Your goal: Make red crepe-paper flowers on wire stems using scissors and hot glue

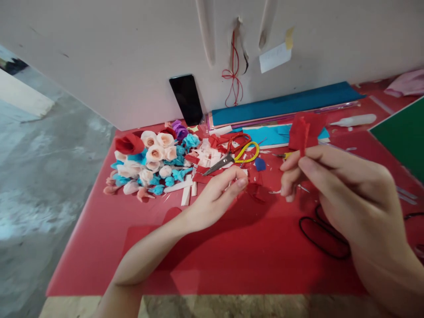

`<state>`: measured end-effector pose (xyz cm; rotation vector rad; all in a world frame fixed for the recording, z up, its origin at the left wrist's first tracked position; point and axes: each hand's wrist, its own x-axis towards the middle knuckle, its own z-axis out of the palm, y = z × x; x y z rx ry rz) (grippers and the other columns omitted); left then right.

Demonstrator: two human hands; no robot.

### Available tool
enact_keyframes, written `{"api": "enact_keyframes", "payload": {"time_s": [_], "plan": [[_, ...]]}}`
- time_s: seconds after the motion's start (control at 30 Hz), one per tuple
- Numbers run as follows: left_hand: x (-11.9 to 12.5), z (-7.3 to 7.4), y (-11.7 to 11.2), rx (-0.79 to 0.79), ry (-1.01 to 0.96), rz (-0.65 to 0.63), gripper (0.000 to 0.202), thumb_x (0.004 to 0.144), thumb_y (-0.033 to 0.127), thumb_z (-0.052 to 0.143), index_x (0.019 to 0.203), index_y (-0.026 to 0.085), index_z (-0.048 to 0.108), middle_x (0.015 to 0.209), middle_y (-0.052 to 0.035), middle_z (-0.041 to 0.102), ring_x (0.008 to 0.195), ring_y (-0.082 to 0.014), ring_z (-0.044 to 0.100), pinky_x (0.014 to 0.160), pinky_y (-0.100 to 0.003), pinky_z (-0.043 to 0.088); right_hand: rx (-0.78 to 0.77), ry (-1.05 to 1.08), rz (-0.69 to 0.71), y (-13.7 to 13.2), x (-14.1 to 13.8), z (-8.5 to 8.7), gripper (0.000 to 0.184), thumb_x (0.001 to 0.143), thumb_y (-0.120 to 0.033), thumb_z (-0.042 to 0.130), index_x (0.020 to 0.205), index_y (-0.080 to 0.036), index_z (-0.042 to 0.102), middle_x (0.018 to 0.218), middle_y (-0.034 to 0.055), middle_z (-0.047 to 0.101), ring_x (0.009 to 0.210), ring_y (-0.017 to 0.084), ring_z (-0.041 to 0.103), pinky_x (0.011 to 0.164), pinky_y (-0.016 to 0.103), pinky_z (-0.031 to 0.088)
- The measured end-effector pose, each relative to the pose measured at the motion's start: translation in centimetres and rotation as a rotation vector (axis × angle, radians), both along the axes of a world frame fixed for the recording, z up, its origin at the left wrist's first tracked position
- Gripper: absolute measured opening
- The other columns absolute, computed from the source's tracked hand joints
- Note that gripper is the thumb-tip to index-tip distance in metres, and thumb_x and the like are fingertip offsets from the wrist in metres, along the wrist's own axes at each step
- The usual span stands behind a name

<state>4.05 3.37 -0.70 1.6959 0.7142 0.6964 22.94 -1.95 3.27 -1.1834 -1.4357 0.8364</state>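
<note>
My right hand point(354, 190) is raised over the right side of the red table. Its thumb and index finger pinch a piece of red crepe paper point(304, 132), which stands upright above the fingertips. My left hand point(215, 194) hovers nearer the middle, its thumb and index fingertips close together; anything between them is too small to make out. Just beyond it lie scissors point(228, 158) with one red and one yellow handle, their blades pointing left. White and red paper scraps point(212, 152) surround them. Left of these is a pile of paper flowers point(155, 153) in white, blue, red and purple.
A phone point(187, 99) leans against the pale wall panel point(132, 57). Along its foot lies folded teal paper point(281, 104). A white glue bottle point(357, 120) and a green board point(404, 137) are at the right. Black loops point(323, 236) lie beside my right wrist. Red string point(233, 77) hangs down.
</note>
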Motion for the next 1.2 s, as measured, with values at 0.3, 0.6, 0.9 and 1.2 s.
{"api": "enact_keyframes", "payload": {"time_s": [0.3, 0.6, 0.9, 1.2], "plan": [[0.4, -1.4, 1.5, 0.085, 0.195, -0.075, 0.042, 0.087, 0.038, 0.05, 0.054, 0.015, 0.037, 0.054, 0.0049, 0.032, 0.052, -0.0066, 0.03, 0.051, -0.021, 0.027, -0.052, 0.077, -0.02, 0.3, 0.3, -0.3, 0.018, 0.093, -0.022, 0.048, 0.082, -0.022, 0.062, 0.065, -0.0026, 0.061, 0.052, 0.007, 0.057, 0.046, 0.018, 0.046], [1.0, -3.4, 1.8, 0.384, 0.473, -0.041, 0.049, 0.087, 0.044, 0.047, 0.048, 0.014, 0.043, 0.048, 0.0052, 0.036, 0.048, -0.007, 0.032, 0.051, -0.021, 0.03, -0.018, 0.083, -0.039, 0.4, 0.6, 0.1, 0.019, 0.092, -0.019, 0.049, 0.08, -0.021, 0.064, 0.062, -0.0018, 0.061, 0.053, 0.008, 0.056, 0.047, 0.02, 0.048], [1.0, -2.5, 2.5, 0.562, 0.626, -0.073, 0.027, 0.09, 0.031, 0.046, 0.079, 0.016, 0.066, 0.065, -0.0021, 0.062, 0.067, -0.0146, 0.058, 0.073, -0.029, 0.045, -0.026, 0.059, -0.023, -0.1, 0.5, 0.7, 0.02, 0.092, -0.018, 0.048, 0.078, -0.022, 0.063, 0.058, -0.0044, 0.059, 0.049, 0.006, 0.053, 0.048, 0.018, 0.048], [-4.1, -3.6, -0.1, 0.729, 0.643, -0.309, 0.023, 0.091, 0.018, 0.042, 0.102, 0.018, 0.062, 0.107, -0.0068, 0.064, 0.1, -0.0186, 0.059, 0.088, -0.034, 0.049, -0.036, -0.094, -0.075, -0.5, 0.4, 0.9, 0.019, 0.091, -0.021, 0.049, 0.075, -0.022, 0.06, 0.059, -0.0034, 0.06, 0.049, 0.009, 0.055, 0.052, 0.024, 0.046]]}}
